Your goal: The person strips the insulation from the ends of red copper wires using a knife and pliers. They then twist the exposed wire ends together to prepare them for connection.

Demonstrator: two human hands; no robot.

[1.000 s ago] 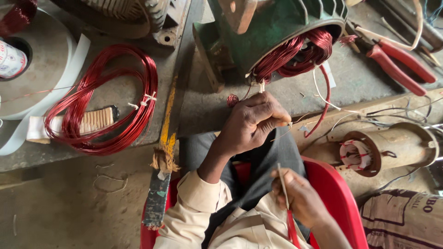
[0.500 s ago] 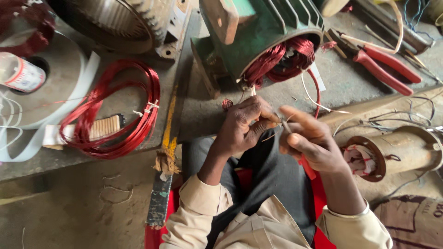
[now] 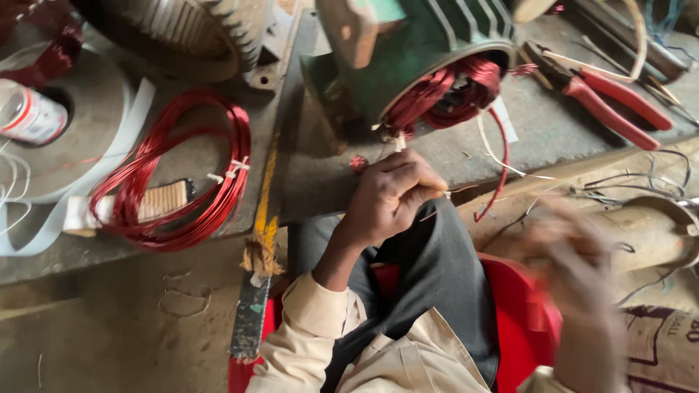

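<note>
Here, the left hand (image 3: 397,193) sits at the centre of the view with its fingers curled tight, pinching a thin pale wire lead (image 3: 466,191) that pokes out toward three o'clock. Just above it, at twelve o'clock, lies the green cast-metal motor housing (image 3: 429,51) on its side, and red enamelled copper windings (image 3: 451,94) bulge from its open mouth. A white sleeved lead (image 3: 489,145) and a red wire tail (image 3: 501,171) hang down from those windings toward the hand. The right hand (image 3: 575,276), at four o'clock, is a blur of motion; I cannot tell whether it is spread or closed, or what it holds.

As a judgement, the winding work looks largely in place, since the coils already sit inside the housing, while the loose leads suggest the end connections and tidying remain undone. A spare loop of red copper wire tied with white string (image 3: 182,175) rests on the grey bench at nine o'clock, beside a small wooden-handled brush (image 3: 138,207). Red-handled pliers (image 3: 604,109) lie at two o'clock, untouched. The person sits on a red plastic seat (image 3: 520,306), with dark trousers and a cream sleeve (image 3: 313,335) visible at six o'clock.
</note>
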